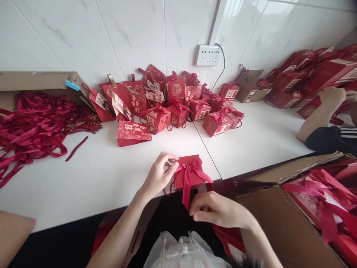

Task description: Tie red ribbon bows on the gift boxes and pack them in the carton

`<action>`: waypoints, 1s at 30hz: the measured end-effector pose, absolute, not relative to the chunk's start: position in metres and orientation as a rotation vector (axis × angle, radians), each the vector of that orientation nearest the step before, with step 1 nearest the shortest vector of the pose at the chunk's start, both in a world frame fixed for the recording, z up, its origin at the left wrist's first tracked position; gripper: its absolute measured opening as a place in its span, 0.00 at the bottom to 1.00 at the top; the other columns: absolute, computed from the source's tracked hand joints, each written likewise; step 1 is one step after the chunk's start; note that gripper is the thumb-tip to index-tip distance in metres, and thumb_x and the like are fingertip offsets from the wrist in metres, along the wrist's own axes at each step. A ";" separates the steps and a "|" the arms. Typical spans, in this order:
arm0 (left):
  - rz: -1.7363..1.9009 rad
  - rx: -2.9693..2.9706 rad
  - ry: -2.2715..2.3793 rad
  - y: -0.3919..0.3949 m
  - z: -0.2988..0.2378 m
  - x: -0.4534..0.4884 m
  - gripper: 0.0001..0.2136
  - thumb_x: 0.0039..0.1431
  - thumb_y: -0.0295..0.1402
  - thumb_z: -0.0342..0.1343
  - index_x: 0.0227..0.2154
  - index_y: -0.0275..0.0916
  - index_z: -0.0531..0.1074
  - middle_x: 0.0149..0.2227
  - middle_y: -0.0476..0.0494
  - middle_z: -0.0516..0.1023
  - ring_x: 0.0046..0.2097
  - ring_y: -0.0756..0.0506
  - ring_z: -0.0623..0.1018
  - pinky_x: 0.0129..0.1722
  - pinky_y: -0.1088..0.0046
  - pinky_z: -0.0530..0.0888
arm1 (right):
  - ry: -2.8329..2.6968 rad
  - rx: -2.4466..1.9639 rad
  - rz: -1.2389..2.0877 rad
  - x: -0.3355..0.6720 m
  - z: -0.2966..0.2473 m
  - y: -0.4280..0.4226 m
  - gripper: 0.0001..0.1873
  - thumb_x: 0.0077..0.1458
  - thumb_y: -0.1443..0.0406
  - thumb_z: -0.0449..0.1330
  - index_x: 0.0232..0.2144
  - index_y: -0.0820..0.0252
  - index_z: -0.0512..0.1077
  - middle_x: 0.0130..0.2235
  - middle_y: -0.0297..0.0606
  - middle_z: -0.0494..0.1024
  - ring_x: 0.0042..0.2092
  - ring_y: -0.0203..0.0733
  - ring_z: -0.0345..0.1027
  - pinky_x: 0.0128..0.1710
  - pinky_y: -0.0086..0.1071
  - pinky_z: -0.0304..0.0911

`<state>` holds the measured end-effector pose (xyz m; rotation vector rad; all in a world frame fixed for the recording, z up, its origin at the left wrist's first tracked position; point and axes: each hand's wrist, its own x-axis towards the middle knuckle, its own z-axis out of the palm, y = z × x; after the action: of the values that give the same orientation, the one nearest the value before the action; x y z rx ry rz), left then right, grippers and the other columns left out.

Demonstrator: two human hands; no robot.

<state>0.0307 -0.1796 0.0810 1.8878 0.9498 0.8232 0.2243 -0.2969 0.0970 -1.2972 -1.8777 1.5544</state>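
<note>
A small red gift box [181,182] lies at the table's front edge, with a shiny red ribbon bow [192,169] tied across its top. Thumb and fingers of my left hand [161,172] pinch the left end of the bow at the box's upper left corner. One ribbon tail hangs over the front of the box. Close to the end of that tail is my right hand [216,209], its fingers curled together in front of the table edge; whether anything is between them is hidden. A twisted red cord [167,192] shows at the box's left side.
Finished-looking red boxes [178,115] and bags [134,98] stand along the wall. Loose red ribbons [36,126] heap at the left. A carton of boxes [267,212] stands at my right. At the far right, another person's hand [331,97] touches stacked boxes [292,82].
</note>
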 end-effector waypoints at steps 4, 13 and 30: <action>0.827 1.729 1.210 -0.182 0.082 0.024 0.14 0.55 0.45 0.52 0.35 0.39 0.68 0.38 0.44 0.71 0.38 0.46 0.73 0.35 0.72 0.72 | -1.633 -1.565 1.407 0.252 0.110 -0.291 0.25 0.57 0.46 0.53 0.25 0.61 0.69 0.25 0.35 0.71 0.27 0.35 0.64 0.27 0.28 0.57; 0.551 1.579 1.164 -0.188 0.083 0.032 0.18 0.57 0.48 0.50 0.21 0.39 0.60 0.20 0.55 0.60 0.25 0.51 0.63 0.28 0.74 0.61 | -1.439 -1.801 0.808 0.232 0.090 -0.234 0.24 0.54 0.45 0.53 0.21 0.57 0.58 0.20 0.26 0.57 0.24 0.32 0.49 0.24 0.28 0.49; 0.628 2.260 0.855 -0.181 0.095 0.051 0.04 0.59 0.29 0.53 0.34 0.41 0.72 0.51 0.43 0.70 0.56 0.41 0.68 0.56 0.59 0.66 | -1.353 -1.814 1.067 0.226 0.091 -0.274 0.22 0.58 0.48 0.50 0.23 0.57 0.59 0.22 0.28 0.62 0.26 0.34 0.54 0.28 0.29 0.53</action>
<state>0.0511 -0.1812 0.0955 2.2600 0.8550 0.6279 0.2255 -0.2738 0.0913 -1.8144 -1.3533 1.0666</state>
